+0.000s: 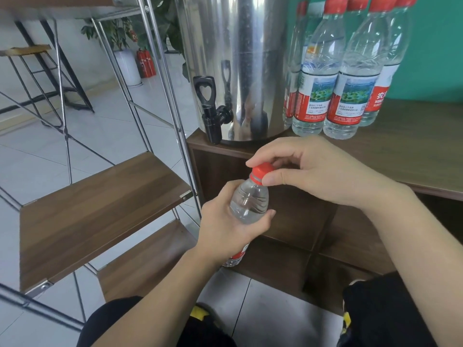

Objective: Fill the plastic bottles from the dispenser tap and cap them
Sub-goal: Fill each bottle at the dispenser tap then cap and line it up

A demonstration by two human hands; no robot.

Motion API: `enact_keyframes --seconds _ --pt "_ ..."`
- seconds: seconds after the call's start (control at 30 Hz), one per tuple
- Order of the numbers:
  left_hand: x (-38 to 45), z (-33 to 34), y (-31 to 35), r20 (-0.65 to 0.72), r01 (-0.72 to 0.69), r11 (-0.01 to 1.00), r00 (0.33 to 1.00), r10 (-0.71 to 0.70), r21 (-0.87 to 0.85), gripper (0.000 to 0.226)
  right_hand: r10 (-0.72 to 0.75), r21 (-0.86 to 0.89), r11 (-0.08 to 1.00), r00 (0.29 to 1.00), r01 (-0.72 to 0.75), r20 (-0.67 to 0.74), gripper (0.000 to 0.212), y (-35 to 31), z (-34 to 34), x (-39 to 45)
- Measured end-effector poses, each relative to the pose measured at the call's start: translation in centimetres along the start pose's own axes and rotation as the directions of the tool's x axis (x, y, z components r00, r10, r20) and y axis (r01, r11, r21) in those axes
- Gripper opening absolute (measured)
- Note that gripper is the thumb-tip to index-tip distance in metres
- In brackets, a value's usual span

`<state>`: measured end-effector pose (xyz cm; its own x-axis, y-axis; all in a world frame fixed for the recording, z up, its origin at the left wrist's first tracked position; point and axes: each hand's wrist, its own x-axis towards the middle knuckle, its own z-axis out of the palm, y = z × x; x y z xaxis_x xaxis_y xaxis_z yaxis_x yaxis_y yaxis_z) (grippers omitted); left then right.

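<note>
Left hand grips the clear plastic bottle round its shoulder, held in the air below the worktop edge. Right hand fingers pinch its red cap. Dispenser tap at 11 o'clock of the cap; capped bottles at 1 o'clock, on the worktop.

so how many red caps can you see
6 in view. One red cap is on the held bottle, pinched by the right hand. Five cluster right of the dispenser. More may be hidden.
</note>
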<state>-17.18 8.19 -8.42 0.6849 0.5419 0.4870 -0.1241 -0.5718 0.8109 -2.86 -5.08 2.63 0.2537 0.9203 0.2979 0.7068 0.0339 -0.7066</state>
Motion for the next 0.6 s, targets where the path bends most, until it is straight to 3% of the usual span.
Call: enact_keyframes --seconds 0.17,0.43,0.6 --pt "-0.12 0.06 -0.39 0.052 0.000 1.000 0.999 0.000 0.002 0.056 0.005 -0.195 0.981 1.000 -0.009 -0.021 0.023 0.03 0.55 -0.01" --pt "0.11 -0.42 -0.56 0.175 0.056 0.997 0.983 -0.046 -0.057 0.058 0.019 -0.040 0.999 0.996 -0.016 0.087 0.029 0.04 -0.30 -0.66" --pt "-0.02 0.03 -0.50 0.197 0.068 0.994 0.979 -0.049 -0.087 0.060 0.065 -0.264 0.962 0.998 -0.069 -0.025 0.027 0.35 -0.17 -0.45"
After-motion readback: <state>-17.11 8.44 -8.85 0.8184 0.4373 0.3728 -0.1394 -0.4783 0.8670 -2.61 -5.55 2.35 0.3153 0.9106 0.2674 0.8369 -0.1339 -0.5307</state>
